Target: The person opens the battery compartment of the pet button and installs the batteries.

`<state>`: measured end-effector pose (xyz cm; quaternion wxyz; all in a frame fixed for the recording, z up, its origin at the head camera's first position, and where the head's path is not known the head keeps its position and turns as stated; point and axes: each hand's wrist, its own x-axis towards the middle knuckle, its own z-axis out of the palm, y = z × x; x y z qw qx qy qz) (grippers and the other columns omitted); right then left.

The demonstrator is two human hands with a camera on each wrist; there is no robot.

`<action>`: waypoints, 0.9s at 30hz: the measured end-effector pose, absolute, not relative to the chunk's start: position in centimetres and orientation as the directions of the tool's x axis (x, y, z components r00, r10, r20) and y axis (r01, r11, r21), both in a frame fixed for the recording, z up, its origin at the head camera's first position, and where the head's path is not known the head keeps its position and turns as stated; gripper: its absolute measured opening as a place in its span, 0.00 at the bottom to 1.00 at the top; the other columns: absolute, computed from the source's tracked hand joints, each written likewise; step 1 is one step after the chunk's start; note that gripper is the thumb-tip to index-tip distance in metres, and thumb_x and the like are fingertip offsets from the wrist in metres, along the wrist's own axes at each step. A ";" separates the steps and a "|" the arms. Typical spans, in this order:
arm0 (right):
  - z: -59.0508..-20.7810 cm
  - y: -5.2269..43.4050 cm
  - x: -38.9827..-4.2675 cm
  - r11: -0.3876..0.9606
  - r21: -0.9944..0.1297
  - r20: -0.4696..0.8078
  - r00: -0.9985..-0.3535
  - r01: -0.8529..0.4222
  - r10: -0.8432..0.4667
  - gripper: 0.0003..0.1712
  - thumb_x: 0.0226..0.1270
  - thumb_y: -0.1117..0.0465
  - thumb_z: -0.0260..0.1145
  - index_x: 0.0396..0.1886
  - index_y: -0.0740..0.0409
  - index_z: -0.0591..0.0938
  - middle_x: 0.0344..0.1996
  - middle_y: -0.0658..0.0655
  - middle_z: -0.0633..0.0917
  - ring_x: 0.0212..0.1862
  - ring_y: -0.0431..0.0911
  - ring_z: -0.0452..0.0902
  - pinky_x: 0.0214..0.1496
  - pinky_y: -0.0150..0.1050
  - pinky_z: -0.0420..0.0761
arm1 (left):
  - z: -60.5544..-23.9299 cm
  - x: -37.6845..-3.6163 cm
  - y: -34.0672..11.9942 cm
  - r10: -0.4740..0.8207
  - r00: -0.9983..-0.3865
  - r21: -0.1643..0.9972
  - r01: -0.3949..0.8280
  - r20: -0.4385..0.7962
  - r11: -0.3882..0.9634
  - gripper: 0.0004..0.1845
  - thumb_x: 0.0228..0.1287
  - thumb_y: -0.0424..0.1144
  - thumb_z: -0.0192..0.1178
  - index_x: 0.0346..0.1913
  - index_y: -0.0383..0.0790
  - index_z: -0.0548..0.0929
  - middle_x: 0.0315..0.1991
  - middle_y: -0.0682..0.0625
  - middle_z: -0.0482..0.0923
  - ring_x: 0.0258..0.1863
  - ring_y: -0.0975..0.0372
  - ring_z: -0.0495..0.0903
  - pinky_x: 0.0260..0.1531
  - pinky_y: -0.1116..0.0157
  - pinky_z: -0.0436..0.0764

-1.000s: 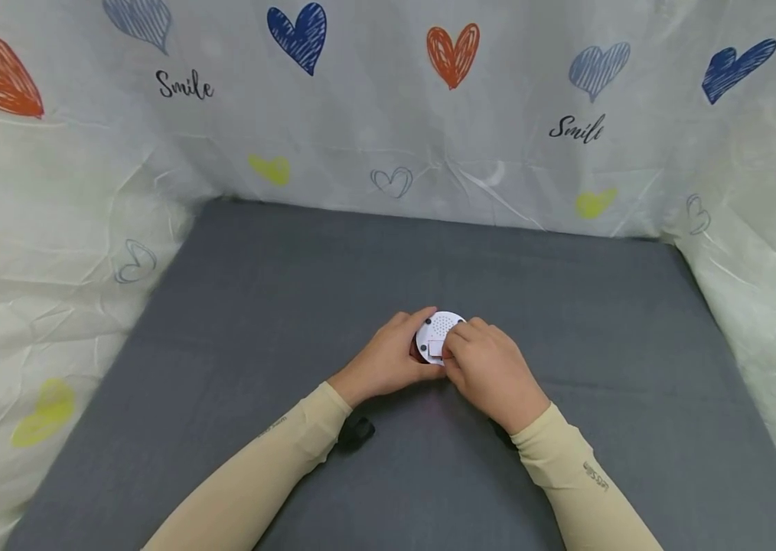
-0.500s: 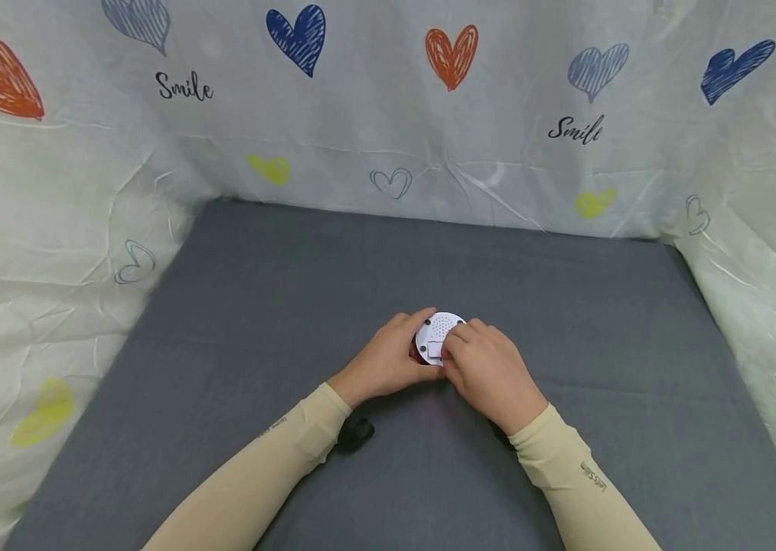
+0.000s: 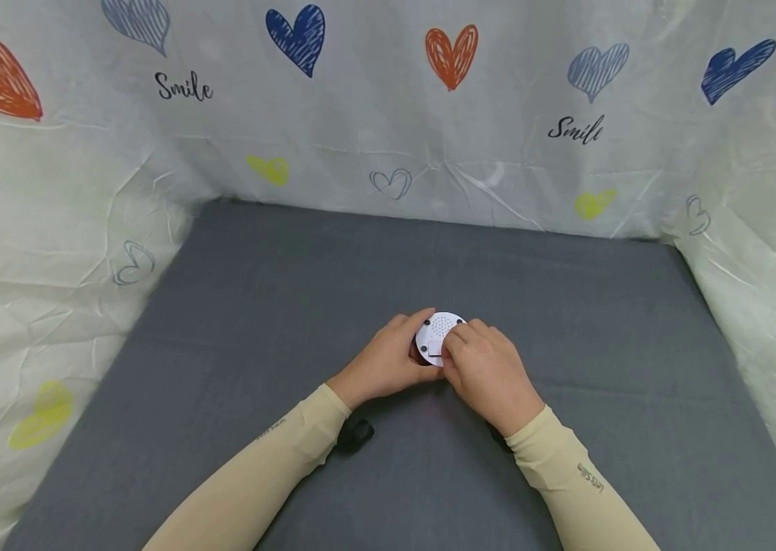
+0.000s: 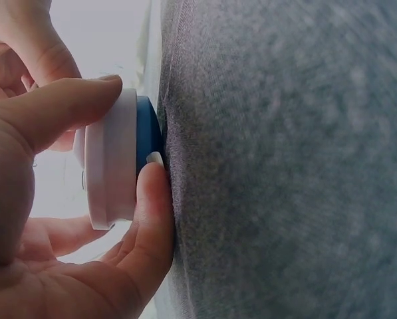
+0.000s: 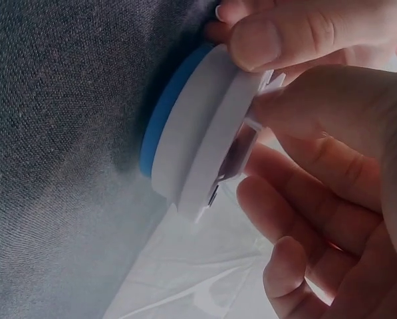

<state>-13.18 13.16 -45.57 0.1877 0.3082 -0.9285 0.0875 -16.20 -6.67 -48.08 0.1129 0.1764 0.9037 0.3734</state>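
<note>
A round white push-button device [image 3: 440, 326] with speaker holes and small dark feet lies underside up on the grey cloth. Its blue top [image 4: 147, 129] faces down, seen in both wrist views. My left hand [image 3: 391, 356] grips the rim, thumb on one side and fingers round the other. Curled fingers of my right hand [image 3: 493, 375] pinch the battery cover [image 3: 435, 349] at the edge of the underside. In the right wrist view the cover [image 5: 272, 83] stands tilted up beside a compartment opening [image 5: 239, 147]; the fingers hide part of it.
Grey cloth [image 3: 333, 268] covers the table. White sheets [image 3: 360, 122] printed with hearts and "Smile" hang at the back and both sides. A black wrist-camera piece [image 3: 356, 435] shows under the left wrist.
Both hands stay at the device. My right wrist has shifted very slightly left, and the battery cover's outline has changed a little at the right fingertips.
</note>
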 end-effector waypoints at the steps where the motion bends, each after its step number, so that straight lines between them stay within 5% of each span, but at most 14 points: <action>1: -45.6 13.2 -13.2 0.795 -0.049 0.404 -0.740 -0.604 -0.538 0.04 0.66 0.65 0.77 0.34 0.56 0.88 0.36 0.53 0.89 0.37 0.49 0.80 0.38 0.44 0.81 | -48.1 -16.2 -6.7 0.404 -0.912 0.714 0.236 -0.071 0.659 0.55 0.62 0.58 0.79 0.86 0.47 0.62 0.63 0.43 0.78 0.49 0.57 0.78 0.51 0.58 0.81; 9: -45.3 13.6 -13.3 0.777 -0.136 0.387 -0.755 -0.614 -0.529 0.05 0.65 0.65 0.78 0.34 0.55 0.88 0.36 0.52 0.88 0.37 0.47 0.78 0.40 0.42 0.82 | -48.1 -16.2 -6.7 0.407 -0.911 0.712 0.238 -0.073 0.661 0.53 0.64 0.58 0.77 0.86 0.47 0.62 0.63 0.43 0.78 0.49 0.57 0.79 0.50 0.58 0.81; 13: -44.8 14.3 -13.6 0.798 -0.245 0.365 -0.815 -0.551 -0.450 0.03 0.69 0.64 0.74 0.40 0.56 0.88 0.41 0.53 0.89 0.43 0.49 0.80 0.44 0.44 0.84 | -48.0 -16.2 -6.6 0.405 -0.911 0.712 0.230 -0.084 0.664 0.53 0.64 0.55 0.78 0.86 0.48 0.62 0.63 0.43 0.77 0.46 0.59 0.78 0.47 0.59 0.81; 19: -45.0 15.3 -14.1 0.857 -0.344 0.221 -0.920 -0.384 -0.323 0.22 0.72 0.54 0.74 0.59 0.61 0.86 0.50 0.59 0.90 0.50 0.54 0.84 0.49 0.53 0.86 | -48.1 -16.2 -6.6 0.402 -0.908 0.703 0.211 -0.117 0.680 0.53 0.64 0.54 0.79 0.87 0.50 0.61 0.64 0.44 0.76 0.45 0.60 0.78 0.45 0.61 0.81; 27: -45.7 15.1 -14.3 0.866 -0.354 0.125 -0.935 -0.353 -0.330 0.35 0.73 0.47 0.74 0.69 0.64 0.80 0.56 0.64 0.89 0.53 0.58 0.87 0.52 0.56 0.87 | -48.2 -16.4 -6.8 0.415 -0.903 0.715 0.217 -0.113 0.665 0.53 0.64 0.53 0.78 0.87 0.53 0.60 0.64 0.43 0.76 0.44 0.61 0.79 0.44 0.61 0.80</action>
